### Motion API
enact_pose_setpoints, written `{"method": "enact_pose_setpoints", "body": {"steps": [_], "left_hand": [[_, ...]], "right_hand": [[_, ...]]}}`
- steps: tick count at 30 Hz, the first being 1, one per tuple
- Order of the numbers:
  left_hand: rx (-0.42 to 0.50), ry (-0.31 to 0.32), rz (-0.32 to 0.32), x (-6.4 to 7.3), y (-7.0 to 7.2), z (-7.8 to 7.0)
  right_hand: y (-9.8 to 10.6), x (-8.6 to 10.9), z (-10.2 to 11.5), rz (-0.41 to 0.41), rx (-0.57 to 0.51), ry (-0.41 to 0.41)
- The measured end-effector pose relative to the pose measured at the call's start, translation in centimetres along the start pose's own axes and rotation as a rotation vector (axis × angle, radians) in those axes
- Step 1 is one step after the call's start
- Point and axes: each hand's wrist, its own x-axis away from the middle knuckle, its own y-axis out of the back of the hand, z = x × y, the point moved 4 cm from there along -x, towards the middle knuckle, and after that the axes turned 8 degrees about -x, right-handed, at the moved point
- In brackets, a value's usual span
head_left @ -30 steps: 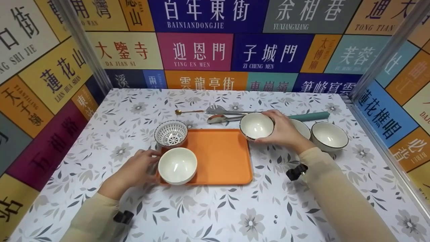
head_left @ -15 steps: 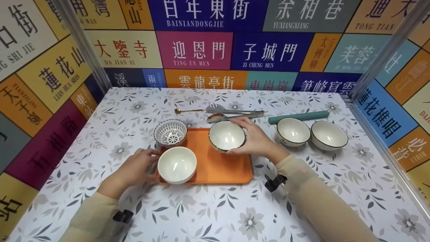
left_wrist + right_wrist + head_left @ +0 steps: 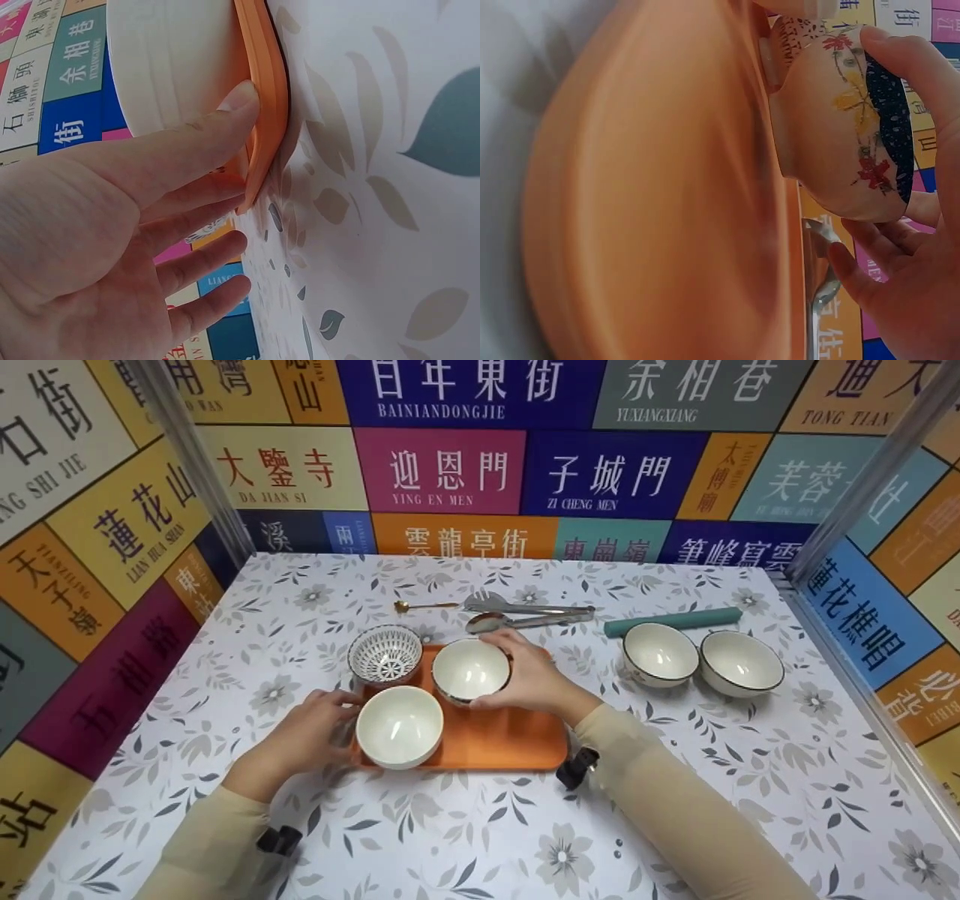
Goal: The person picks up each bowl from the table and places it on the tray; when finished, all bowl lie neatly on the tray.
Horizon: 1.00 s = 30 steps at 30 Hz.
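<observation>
My right hand (image 3: 523, 670) grips a white bowl (image 3: 469, 669) by its right side, fingers at the back and thumb at the front. Painted flowers and a dark speckled rim band show on this bowl (image 3: 855, 124) in the right wrist view. It is over the orange tray (image 3: 510, 739), close beside two other bowls. One of these, a plain cream bowl (image 3: 400, 727), stands at the tray's front left; the black-and-white patterned bowl (image 3: 385, 655) is behind it. My left hand (image 3: 304, 739) rests at the tray's left edge with fairly straight fingers, thumb touching the rim (image 3: 270, 105).
Two dark-rimmed bowls, the nearer-in bowl (image 3: 660, 655) and the outer bowl (image 3: 742, 662), stand on the right. Behind the tray lie a small gold spoon (image 3: 424, 606), metal tongs (image 3: 529, 610) and a larger spoon (image 3: 487, 622). A green stick-like item (image 3: 673, 622) lies behind the right bowls.
My right hand has carried the flowered bowl leftward from the tray's right edge to beside the patterned and cream bowls. My left hand has stayed at the tray's left edge.
</observation>
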Motion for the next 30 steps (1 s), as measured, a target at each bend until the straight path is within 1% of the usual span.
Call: {"method": "enact_pose_setpoints", "body": {"steps": [10, 13, 16, 20, 23, 26, 30], "left_hand": [[0.001, -0.007, -0.007, 0.0, 0.1, 0.0], [0.008, 0.005, 0.001, 0.0, 0.1, 0.0], [0.013, 0.01, 0.005, 0.0, 0.1, 0.0], [0.033, 0.006, 0.001, 0.0, 0.0, 0.0], [0.049, 0.007, 0.002, 0.0, -0.1, 0.2], [0.048, 0.0, -0.005, 0.1, -0.2, 0.3], [0.041, -0.012, -0.019, 0.1, -0.4, 0.5]], "right_hand": [[-1.1, 0.2, -0.6, 0.009, 0.028, 0.012], [-1.0, 0.5, -0.6, 0.027, 0.015, 0.037], [-0.4, 1.2, -0.7, 0.032, 0.006, 0.054], [1.3, 2.5, -1.4, 0.019, 0.007, 0.064], [3.1, 3.5, -2.1, -0.009, 0.014, 0.073], [5.5, 4.6, -2.8, -0.048, 0.042, 0.071], [9.3, 5.8, -3.4, -0.113, 0.104, 0.078]]}}
